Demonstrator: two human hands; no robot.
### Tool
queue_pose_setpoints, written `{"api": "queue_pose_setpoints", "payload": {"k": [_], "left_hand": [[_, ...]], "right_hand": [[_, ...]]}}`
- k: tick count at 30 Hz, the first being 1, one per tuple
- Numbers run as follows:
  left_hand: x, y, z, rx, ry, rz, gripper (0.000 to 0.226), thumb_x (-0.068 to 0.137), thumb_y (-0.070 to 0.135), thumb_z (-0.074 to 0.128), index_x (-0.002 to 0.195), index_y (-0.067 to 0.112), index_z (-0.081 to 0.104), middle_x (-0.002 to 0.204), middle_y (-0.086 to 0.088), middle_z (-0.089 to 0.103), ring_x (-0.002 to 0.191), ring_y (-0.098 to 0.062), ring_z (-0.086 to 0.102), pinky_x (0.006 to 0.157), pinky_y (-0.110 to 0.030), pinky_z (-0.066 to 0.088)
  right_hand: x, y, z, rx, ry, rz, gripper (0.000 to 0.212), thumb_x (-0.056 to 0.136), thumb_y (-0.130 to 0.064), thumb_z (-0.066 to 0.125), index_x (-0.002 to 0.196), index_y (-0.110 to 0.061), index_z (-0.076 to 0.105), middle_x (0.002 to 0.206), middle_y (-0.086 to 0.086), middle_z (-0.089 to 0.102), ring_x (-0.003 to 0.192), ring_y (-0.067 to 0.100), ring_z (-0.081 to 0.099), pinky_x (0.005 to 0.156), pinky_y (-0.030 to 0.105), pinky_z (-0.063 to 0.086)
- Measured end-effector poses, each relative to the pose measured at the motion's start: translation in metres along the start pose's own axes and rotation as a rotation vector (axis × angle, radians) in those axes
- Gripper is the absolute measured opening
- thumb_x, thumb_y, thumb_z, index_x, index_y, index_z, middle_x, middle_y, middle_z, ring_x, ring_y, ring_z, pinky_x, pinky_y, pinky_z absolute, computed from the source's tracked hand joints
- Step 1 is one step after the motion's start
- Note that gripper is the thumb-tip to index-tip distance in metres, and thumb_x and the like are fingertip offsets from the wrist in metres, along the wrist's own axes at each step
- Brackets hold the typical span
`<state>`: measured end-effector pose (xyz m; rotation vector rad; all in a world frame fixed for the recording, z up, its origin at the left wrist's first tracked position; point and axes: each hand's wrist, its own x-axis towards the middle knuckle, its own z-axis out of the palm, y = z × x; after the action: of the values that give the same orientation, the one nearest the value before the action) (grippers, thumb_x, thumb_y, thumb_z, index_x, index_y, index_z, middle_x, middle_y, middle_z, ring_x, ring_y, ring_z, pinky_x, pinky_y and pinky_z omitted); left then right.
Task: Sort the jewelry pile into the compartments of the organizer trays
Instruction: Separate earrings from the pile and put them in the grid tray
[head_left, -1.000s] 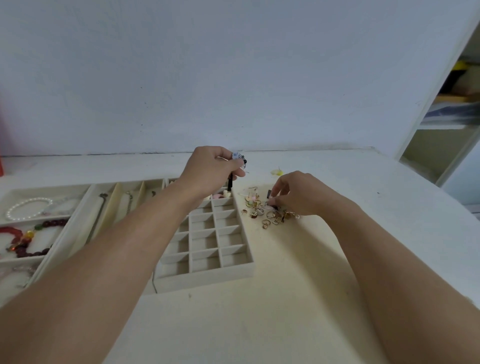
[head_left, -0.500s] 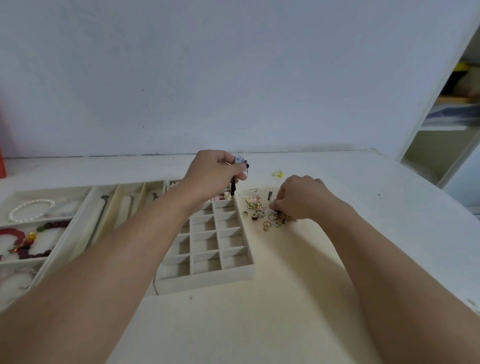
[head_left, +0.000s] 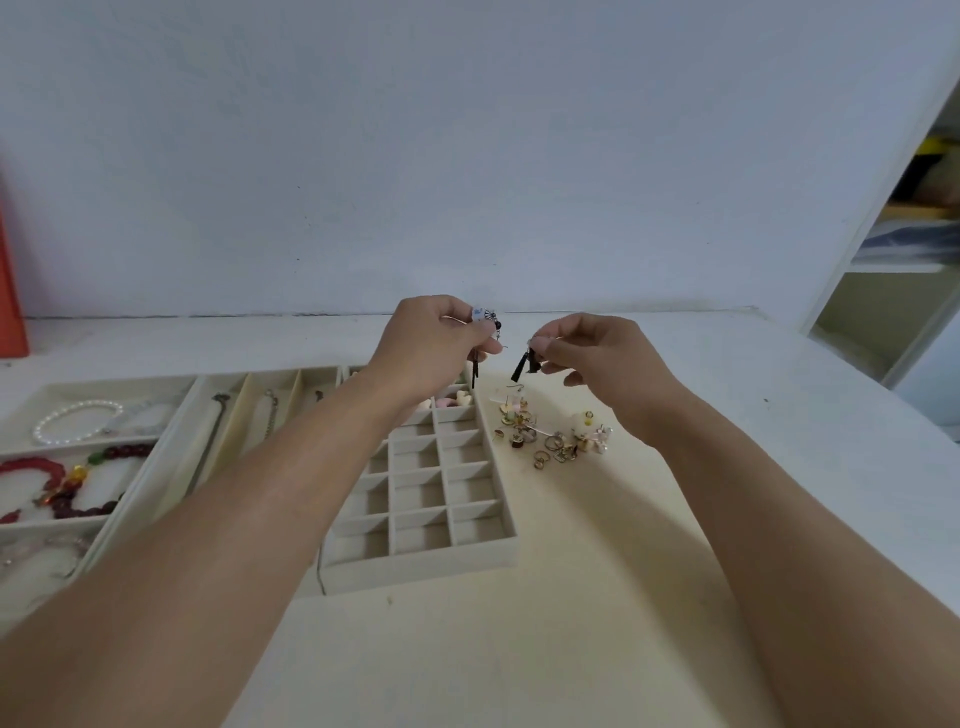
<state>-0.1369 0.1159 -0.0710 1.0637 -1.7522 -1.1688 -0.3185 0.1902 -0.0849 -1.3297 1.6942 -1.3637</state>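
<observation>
While both hands hover above the desk (head_left: 597, 597), the left hand (head_left: 431, 343) pinches a dangling dark earring (head_left: 475, 371) over the far cells of the grid tray (head_left: 431, 493), left of which lie trays of bracelets (head_left: 78, 441). The right hand (head_left: 597, 353) pinches a black tassel earring (head_left: 524, 364); the jewelry pile (head_left: 550, 431) lies just below that grip.

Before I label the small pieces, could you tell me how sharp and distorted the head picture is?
Head view: soft even light, no glare; the jewelry pile is small and slightly blurred; wide-angle stretch enlarges both forearms at the edges; the black earring reads clearly.
</observation>
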Motion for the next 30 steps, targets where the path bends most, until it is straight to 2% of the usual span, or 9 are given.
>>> {"api": "queue_pose_setpoints", "payload": {"k": [5,9,14,16,18,20,22,25,30], "left_hand": [[-0.004,0.006,-0.007,0.108,-0.02,0.05,0.023,0.094,0.01,0.057,0.112,0.023,0.065,0.078,-0.001,0.076,0.074,-0.01,0.07,0.071,-0.03,0.055],[-0.01,0.013,-0.014,0.2,-0.138,0.048,0.03,0.096,0.008,0.05,0.094,0.02,0.077,0.077,-0.003,0.071,0.064,-0.007,0.063,0.051,-0.013,0.041],[-0.024,0.016,-0.04,0.248,-0.228,0.08,0.024,0.094,0.016,0.06,0.087,0.027,0.079,0.079,-0.001,0.075,0.069,-0.033,0.063,0.059,-0.034,0.052],[-0.032,0.016,-0.052,0.278,-0.254,0.111,0.018,0.095,0.019,0.062,0.09,0.024,0.079,0.085,-0.002,0.075,0.054,-0.018,0.054,0.046,-0.022,0.045],[-0.037,0.013,-0.066,0.295,-0.258,0.141,0.015,0.093,0.023,0.066,0.086,0.026,0.079,0.086,-0.001,0.076,0.062,-0.021,0.061,0.054,-0.029,0.052],[-0.039,0.009,-0.073,0.283,-0.241,0.147,0.01,0.091,0.027,0.071,0.084,0.027,0.079,0.086,-0.002,0.076,0.086,-0.034,0.069,0.08,-0.047,0.057],[-0.038,0.004,-0.081,0.25,-0.214,0.145,0.01,0.09,0.03,0.073,0.083,0.027,0.08,0.084,0.0,0.076,0.088,-0.03,0.071,0.09,-0.051,0.054],[-0.035,-0.002,-0.093,0.216,-0.196,0.14,0.015,0.092,0.031,0.071,0.08,0.025,0.078,0.08,0.004,0.076,0.078,-0.01,0.067,0.084,-0.038,0.054],[-0.03,-0.01,-0.114,0.112,-0.147,0.076,0.015,0.089,0.029,0.073,0.08,0.018,0.079,0.072,-0.002,0.071,0.074,-0.02,0.057,0.075,-0.038,0.044]], "right_hand": [[-0.002,-0.002,0.003,0.123,-0.113,-0.008,0.014,0.094,-0.019,0.069,0.106,-0.015,0.076,0.085,-0.001,0.071,0.082,0.014,0.066,0.078,0.03,0.052],[-0.006,-0.008,0.009,0.171,-0.11,-0.045,0.028,0.088,-0.019,0.077,0.115,-0.014,0.069,0.091,0.01,0.075,0.081,0.018,0.069,0.079,0.029,0.055],[-0.009,-0.015,0.023,0.182,-0.174,-0.048,0.021,0.083,-0.02,0.081,0.097,-0.007,0.072,0.094,0.016,0.075,0.079,0.018,0.069,0.077,0.029,0.054],[-0.01,-0.02,0.03,0.178,-0.241,-0.049,0.019,0.087,-0.022,0.077,0.1,-0.008,0.076,0.094,0.012,0.074,0.08,0.015,0.066,0.079,0.03,0.054],[-0.009,-0.03,0.041,0.169,-0.299,-0.059,0.018,0.091,-0.022,0.073,0.105,-0.012,0.078,0.093,0.007,0.073,0.081,0.013,0.064,0.08,0.028,0.054],[-0.006,-0.038,0.047,0.135,-0.336,-0.075,0.02,0.092,-0.024,0.07,0.108,-0.015,0.079,0.093,0.005,0.073,0.08,0.012,0.061,0.077,0.025,0.054],[-0.002,-0.046,0.054,0.069,-0.363,-0.097,0.022,0.091,-0.026,0.072,0.11,-0.016,0.078,0.098,0.008,0.075,0.079,0.011,0.061,0.078,0.024,0.054],[0.003,-0.057,0.067,0.043,-0.348,-0.109,0.027,0.085,-0.024,0.078,0.109,-0.012,0.075,0.085,0.009,0.072,0.077,0.014,0.064,0.081,0.028,0.056],[0.013,-0.07,0.091,0.029,-0.372,-0.091,0.028,0.091,-0.031,0.073,0.099,-0.005,0.073,0.084,0.002,0.071,0.078,0.015,0.065,0.078,0.027,0.055]]}}
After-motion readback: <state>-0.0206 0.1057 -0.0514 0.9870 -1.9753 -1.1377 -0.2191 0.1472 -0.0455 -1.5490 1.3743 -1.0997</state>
